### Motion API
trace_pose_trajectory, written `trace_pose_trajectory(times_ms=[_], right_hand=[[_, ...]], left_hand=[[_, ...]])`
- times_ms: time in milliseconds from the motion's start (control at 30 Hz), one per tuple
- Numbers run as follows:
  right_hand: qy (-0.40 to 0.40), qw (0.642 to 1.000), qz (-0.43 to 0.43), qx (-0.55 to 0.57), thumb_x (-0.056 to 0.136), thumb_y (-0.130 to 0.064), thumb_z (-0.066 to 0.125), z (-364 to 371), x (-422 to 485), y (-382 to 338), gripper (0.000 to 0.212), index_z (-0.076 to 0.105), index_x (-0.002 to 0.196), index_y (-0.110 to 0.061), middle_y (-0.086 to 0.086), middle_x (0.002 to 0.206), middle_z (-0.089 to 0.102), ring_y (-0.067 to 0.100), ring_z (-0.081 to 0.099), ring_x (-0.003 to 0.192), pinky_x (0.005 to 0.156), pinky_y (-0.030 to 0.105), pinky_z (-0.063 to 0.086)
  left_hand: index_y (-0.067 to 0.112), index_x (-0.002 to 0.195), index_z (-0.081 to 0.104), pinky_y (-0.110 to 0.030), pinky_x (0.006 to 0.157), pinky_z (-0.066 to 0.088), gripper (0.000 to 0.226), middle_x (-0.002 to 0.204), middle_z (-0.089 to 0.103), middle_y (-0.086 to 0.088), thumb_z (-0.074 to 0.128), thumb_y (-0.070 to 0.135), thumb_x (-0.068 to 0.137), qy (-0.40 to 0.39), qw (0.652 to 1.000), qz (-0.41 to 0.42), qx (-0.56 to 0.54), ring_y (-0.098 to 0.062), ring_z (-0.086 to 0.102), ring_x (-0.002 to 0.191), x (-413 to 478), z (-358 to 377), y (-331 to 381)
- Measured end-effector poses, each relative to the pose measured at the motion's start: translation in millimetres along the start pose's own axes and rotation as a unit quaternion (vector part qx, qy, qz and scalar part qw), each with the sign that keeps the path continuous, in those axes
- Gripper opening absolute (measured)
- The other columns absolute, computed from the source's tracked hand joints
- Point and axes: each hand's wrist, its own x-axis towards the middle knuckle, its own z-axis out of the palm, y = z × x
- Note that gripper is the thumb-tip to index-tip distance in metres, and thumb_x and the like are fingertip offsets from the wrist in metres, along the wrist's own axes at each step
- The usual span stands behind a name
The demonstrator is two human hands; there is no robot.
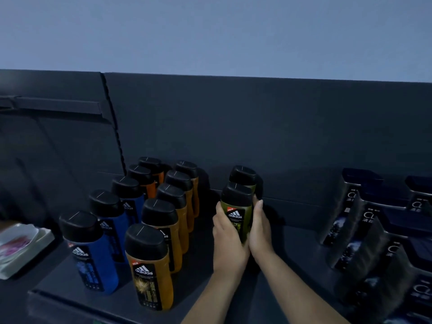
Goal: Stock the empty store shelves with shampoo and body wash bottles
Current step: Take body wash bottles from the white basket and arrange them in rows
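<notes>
An olive green body wash bottle (237,212) with a black cap stands upright on the dark shelf (201,288), clasped from both sides by my left hand (228,239) and my right hand (260,230). A second green bottle (243,176) stands right behind it near the back panel. To the left runs a row of several orange bottles (149,265) and, further left, a row of blue bottles (93,258), all upright with black caps.
Dark boxed bottles (364,242) fill the right of the shelf in rows. A plastic-wrapped package (18,246) lies at the far left on the neighbouring shelf. A bare strip of shelf lies between the green bottles and the boxes. The back panel (257,127) rises behind.
</notes>
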Motion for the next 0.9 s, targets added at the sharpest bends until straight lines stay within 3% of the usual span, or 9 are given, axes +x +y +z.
trace_pose_trajectory(times_ms=[267,433,733,833,900], right_hand=[[0.015,1.000,0.009,-0.002,0.079,-0.084,0.025,9,-4,-7,0.075,0.056,0.129,-0.037,-0.008,0.119,0.067,0.008,0.061,0.113,0.102,0.044,0.047],[0.016,1.000,0.010,-0.015,0.073,-0.091,0.021,10,-3,-5,0.086,0.055,0.131,-0.037,-0.010,0.119,0.067,0.007,0.060,0.114,0.102,0.041,0.046],[-0.003,0.999,0.028,-0.024,0.069,-0.094,0.018,12,-5,-2,0.096,0.050,0.137,-0.035,-0.010,0.130,0.061,0.006,0.054,0.122,0.108,0.040,0.041],[-0.003,0.999,0.038,-0.024,0.067,-0.095,0.017,9,-9,-3,0.096,0.047,0.139,-0.040,-0.011,0.133,0.059,0.005,0.051,0.125,0.110,0.038,0.039],[0.003,0.999,0.042,-0.026,0.072,-0.091,0.017,5,-13,-6,0.087,0.044,0.141,-0.045,-0.013,0.137,0.056,0.005,0.048,0.128,0.112,0.035,0.037]], left_hand=[[0.027,0.149,0.007,-0.024,0.097,0.040,0.088,0.134,0.034,0.005,0.069,0.036,0.087,-0.009,1.000,0.008,0.010,-0.010,0.040,0.121,5,-1,-4],[0.025,0.147,0.014,-0.039,0.097,0.049,0.086,0.131,0.039,0.003,0.071,0.037,0.084,-0.014,1.000,-0.002,0.004,-0.015,0.047,0.118,11,1,-9],[0.023,0.147,0.014,-0.033,0.098,0.046,0.080,0.135,0.039,0.000,0.062,0.045,0.088,-0.008,1.000,0.005,0.010,-0.016,0.046,0.120,16,1,-10],[0.023,0.148,0.013,-0.026,0.097,0.041,0.085,0.135,0.038,0.001,0.070,0.034,0.086,-0.011,1.000,0.008,0.027,-0.013,0.043,0.122,17,1,-12],[0.023,0.147,0.013,-0.030,0.100,0.042,0.090,0.135,0.038,0.001,0.074,0.025,0.082,-0.013,0.999,0.008,0.041,-0.014,0.042,0.124,18,2,-15]])
